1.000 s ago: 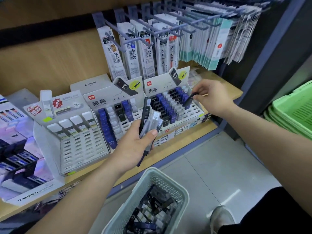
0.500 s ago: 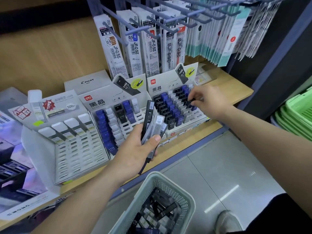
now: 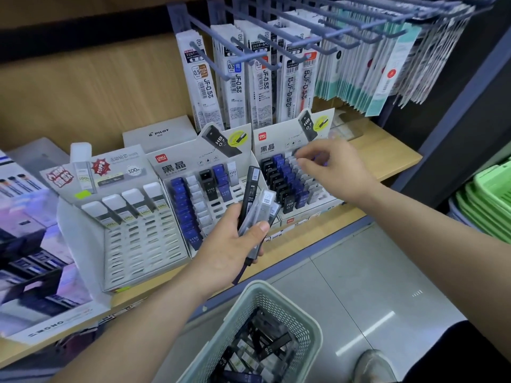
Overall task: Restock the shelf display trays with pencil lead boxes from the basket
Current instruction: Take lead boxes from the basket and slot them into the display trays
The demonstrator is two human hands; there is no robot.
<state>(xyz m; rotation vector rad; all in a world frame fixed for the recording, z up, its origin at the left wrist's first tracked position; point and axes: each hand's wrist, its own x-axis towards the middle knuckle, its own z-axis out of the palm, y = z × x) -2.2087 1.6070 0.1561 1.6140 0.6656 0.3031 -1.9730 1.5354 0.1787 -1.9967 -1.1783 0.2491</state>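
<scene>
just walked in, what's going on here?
A person is restocking a store shelf. Their left hand grips a fanned bunch of pencil lead boxes in front of the middle tray. Their right hand hovers over the back rows of the right tray, loosely curled; blur hides whether it holds a box. The basket below holds more boxes.

shelf (image 3: 387, 164): matt wood grain | trays (image 3: 143, 244): matt card | basket (image 3: 276, 305): perforated plastic | floor (image 3: 373, 286): glossy tile | hooks (image 3: 210, 62): painted metal
</scene>
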